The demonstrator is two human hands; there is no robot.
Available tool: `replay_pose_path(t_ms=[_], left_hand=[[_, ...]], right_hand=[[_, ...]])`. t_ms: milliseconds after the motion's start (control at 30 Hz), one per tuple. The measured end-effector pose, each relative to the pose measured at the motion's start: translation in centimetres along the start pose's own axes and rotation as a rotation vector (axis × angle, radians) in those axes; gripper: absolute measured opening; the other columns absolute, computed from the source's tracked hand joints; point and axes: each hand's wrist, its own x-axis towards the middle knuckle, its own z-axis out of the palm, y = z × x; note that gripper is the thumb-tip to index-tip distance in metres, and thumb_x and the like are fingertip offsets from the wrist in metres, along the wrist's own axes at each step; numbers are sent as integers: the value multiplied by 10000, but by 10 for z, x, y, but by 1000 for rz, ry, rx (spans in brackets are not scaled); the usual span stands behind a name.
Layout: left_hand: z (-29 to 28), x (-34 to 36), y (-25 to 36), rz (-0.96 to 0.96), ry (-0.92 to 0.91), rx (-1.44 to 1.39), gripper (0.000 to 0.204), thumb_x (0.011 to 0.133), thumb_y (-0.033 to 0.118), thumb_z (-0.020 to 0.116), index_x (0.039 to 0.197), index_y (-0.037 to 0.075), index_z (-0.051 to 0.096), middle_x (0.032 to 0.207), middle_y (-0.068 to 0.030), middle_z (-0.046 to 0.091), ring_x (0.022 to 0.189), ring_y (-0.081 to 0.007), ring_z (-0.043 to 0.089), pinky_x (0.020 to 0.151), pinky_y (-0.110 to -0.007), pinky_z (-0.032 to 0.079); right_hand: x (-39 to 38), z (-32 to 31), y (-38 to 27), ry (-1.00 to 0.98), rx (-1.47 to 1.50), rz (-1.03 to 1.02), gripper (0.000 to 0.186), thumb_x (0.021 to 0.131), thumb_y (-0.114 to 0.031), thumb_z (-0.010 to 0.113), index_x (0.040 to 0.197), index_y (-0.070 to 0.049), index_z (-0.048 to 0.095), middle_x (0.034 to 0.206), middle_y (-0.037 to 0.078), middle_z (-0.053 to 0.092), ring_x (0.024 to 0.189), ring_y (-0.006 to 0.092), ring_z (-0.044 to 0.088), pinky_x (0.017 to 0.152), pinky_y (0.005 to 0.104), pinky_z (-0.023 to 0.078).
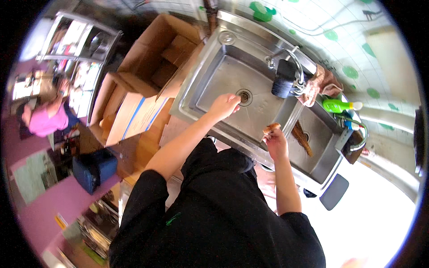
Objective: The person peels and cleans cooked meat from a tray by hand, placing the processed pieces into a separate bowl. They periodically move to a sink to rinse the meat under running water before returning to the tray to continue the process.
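Observation:
Over the large steel sink basin [223, 80], my left hand [225, 107] reaches in from the lower left, close to the round drain [244, 97]. Its fingers are curled closed, and whatever they might hold is hidden. My right hand [278, 144] is raised at the sink's front edge, near the divider between the basins. Its fingers close on a small brown-and-white piece [271, 129] whose kind I cannot make out. A brown, bristly brush-like bundle [301, 138] lies in the smaller right basin, just beyond that hand.
A curved faucet [292, 58] with a black box-shaped thing [284, 78] stands behind the basin. A brownish cloth [319, 85] and a green bottle [337, 106] are at the right. Open cardboard boxes [134, 114] stand left. A person in pink [49, 118] is farther left.

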Motion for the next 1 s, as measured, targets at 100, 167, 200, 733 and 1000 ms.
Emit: replay_pose_path(t_ms=[100, 167, 200, 733, 1000], left_hand=[[18, 99, -1, 68, -76, 196, 433, 992, 436, 564, 871, 38, 685, 765, -86, 701, 700, -169, 661, 584, -354, 503], [36, 155, 6, 200, -25, 356, 483, 990, 444, 563, 817, 10, 685, 750, -148, 703, 698, -255, 685, 627, -426, 520], [47, 180, 9, 311, 39, 422, 511, 992, 439, 559, 781, -9, 683, 746, -186, 702, 692, -312, 696, 658, -467, 527], [80, 265, 5, 105, 50, -171, 408, 1032, 350, 482, 1135, 10, 682, 844, -66, 687, 722, -134, 657, 573, -286, 566], [165, 222, -109, 380, 113, -5, 336, 1006, 282, 589, 1116, -31, 642, 925, -126, 702, 710, -161, 653, 565, -353, 505]], right_hand=[[-31, -6, 0, 153, 71, -113, 309, 921, -280, 602, 1161, -88, 632, 1090, 81, 678, 1014, 225, 633, 854, 384, 496], [-42, -8, 1, 223, 118, -157, 323, 921, -291, 600, 1168, -87, 633, 1113, 87, 675, 1025, 235, 632, 863, 387, 496], [-46, -8, 4, 241, 159, -172, 332, 921, -284, 605, 1181, -80, 631, 1120, 98, 676, 1029, 243, 630, 855, 390, 495], [141, -34, 7, 164, 127, 13, 337, 975, -301, 480, 1183, -69, 610, 1025, 72, 662, 901, 202, 626, 766, 354, 484], [207, -62, 13, 138, 104, 100, 354, 1005, -386, 469, 1107, -92, 637, 964, 77, 685, 853, 213, 649, 769, 375, 494]])
